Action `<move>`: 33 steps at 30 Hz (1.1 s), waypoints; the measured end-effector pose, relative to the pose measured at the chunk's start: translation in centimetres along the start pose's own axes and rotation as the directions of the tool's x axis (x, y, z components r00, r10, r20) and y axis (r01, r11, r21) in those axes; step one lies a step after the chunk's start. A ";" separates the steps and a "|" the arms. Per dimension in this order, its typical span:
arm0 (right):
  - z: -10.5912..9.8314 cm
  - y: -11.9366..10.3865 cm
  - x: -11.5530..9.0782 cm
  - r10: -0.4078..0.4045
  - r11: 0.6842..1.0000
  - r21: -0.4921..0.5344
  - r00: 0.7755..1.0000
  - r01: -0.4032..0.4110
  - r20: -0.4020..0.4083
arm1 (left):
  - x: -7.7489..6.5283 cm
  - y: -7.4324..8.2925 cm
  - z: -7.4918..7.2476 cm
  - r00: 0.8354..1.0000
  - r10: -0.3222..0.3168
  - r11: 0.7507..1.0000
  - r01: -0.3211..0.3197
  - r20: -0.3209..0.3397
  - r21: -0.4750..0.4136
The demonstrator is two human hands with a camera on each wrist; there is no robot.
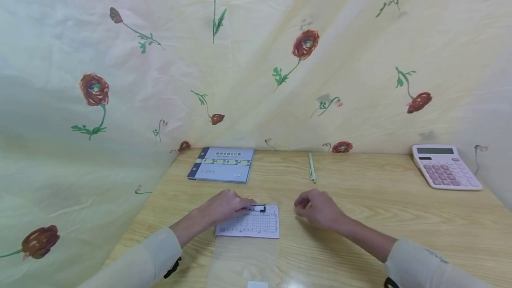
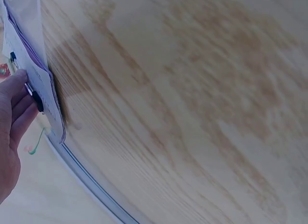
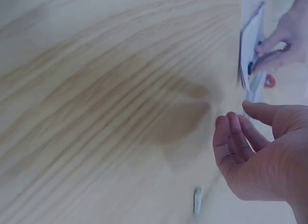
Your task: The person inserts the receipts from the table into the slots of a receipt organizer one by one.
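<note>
A stack of printed grid forms (image 1: 256, 226) lies on the table in front of me. A small clip (image 1: 262, 209) with black ends and a metal bar sits at its far edge. My left hand (image 1: 226, 206) pinches the clip from above, thumb and fingers at its black ends in the right wrist view. Part of the clip is hidden under the fingers. To the right of the forms hovers my right hand (image 1: 320, 210), its fingers loosely bent and holding nothing. The left wrist view shows the clip (image 2: 36, 98) beside the left fingertips, against the forms (image 2: 41, 77).
A blue-covered account book (image 1: 224, 172) lies at the back left. Behind the right hand is a pale green pen (image 1: 312, 168). A pink calculator (image 1: 446, 168) rests at the far right. Flower-patterned cloth (image 1: 256, 66) hangs behind the table (image 1: 360, 172); a clear strip (image 1: 242, 257) lies below the forms.
</note>
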State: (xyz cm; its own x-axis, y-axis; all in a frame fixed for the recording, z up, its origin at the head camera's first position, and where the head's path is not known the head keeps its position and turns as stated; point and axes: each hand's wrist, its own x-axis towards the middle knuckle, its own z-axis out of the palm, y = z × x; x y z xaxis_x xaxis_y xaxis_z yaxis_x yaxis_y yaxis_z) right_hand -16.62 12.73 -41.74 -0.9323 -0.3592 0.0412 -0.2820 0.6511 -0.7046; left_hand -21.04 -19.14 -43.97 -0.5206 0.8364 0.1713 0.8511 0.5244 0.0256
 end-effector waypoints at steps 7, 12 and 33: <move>-4.2 2.3 -2.6 -0.042 0.995 -0.089 0.999 0.043 0.012 | 0.0 0.1 0.0 0.999 -0.035 0.999 0.035 0.002 -0.004; -7.7 4.6 -4.7 -0.127 0.984 -0.123 0.991 0.131 0.039 | -0.1 0.1 -0.3 0.999 -0.043 0.999 0.043 -0.001 -0.009; -16.5 19.0 -17.4 -0.179 0.957 -0.223 0.983 0.184 0.044 | -0.3 0.1 -0.7 0.994 -0.109 0.990 0.111 0.025 -0.083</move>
State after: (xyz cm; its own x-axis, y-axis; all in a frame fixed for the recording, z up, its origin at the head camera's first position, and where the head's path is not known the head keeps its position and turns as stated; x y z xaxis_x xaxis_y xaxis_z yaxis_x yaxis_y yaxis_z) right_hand -9.45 42.43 -44.13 -0.8561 -0.4989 0.1351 -0.4919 0.7061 -0.5094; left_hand -20.74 -19.45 -43.36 -0.6120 0.7778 0.1430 0.7908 0.5990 0.1257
